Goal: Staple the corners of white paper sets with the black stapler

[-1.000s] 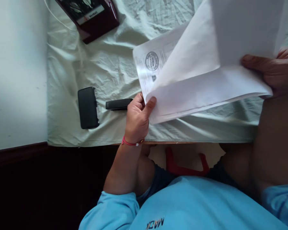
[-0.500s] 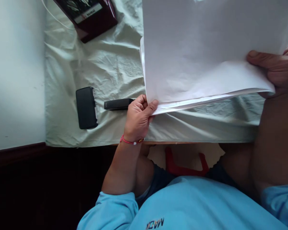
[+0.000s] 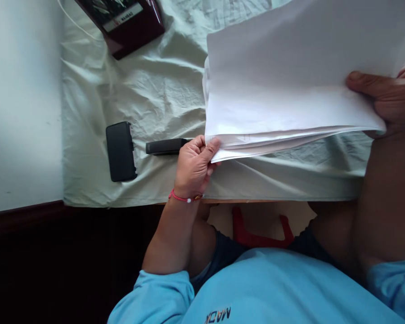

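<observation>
Over the cloth-covered table (image 3: 128,94), both hands clamp a stack of white papers (image 3: 283,85): left hand (image 3: 194,166) pinches the near-left corner, thumb on top; right hand (image 3: 386,101) grips the right edge, thumb across the sheet. Stack is lifted and tilted, sheets fanning slightly at the left corner (edges not flush). Doing this well probably means keeping both pinches firm and squaring the loose edges before setting down. Room: black stapler-like bar (image 3: 165,146) sits just beside the left knuckles, black case (image 3: 120,151) further left, dark red box (image 3: 124,22) at the far edge. Table edge runs close under the left wrist.
</observation>
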A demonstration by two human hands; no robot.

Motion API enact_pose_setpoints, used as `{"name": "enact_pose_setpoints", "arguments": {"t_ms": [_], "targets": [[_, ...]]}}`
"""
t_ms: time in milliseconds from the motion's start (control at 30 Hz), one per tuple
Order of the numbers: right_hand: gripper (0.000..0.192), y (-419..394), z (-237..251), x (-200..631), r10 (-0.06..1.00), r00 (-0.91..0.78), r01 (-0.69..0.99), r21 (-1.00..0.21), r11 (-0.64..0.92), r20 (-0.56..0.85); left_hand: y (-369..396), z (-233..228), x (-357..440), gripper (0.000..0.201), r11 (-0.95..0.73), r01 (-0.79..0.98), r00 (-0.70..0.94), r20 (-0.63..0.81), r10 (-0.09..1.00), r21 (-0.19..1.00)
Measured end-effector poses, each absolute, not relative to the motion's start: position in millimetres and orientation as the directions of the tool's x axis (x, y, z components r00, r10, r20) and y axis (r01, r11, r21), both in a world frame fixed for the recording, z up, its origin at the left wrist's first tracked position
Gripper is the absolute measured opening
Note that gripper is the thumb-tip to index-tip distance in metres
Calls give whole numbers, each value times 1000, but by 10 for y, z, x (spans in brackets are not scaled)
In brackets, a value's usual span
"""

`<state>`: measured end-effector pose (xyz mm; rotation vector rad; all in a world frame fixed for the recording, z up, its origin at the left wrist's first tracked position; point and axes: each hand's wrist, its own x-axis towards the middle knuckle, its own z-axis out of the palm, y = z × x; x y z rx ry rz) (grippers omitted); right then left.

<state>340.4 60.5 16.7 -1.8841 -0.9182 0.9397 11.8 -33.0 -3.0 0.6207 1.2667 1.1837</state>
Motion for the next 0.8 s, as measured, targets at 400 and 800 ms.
{"name": "enact_pose_setpoints", "arguments": {"t_ms": [400, 800], "targets": [[39, 585, 200, 3387, 848, 458, 255, -875, -412, -266, -331, -100, 90, 49, 296, -346, -95, -347, 933, 890], [32, 574, 230, 3321, 827, 497, 231, -878, -419, -264, -324, -145, 120, 49, 271, -298, -155, -327, 932, 915]]}}
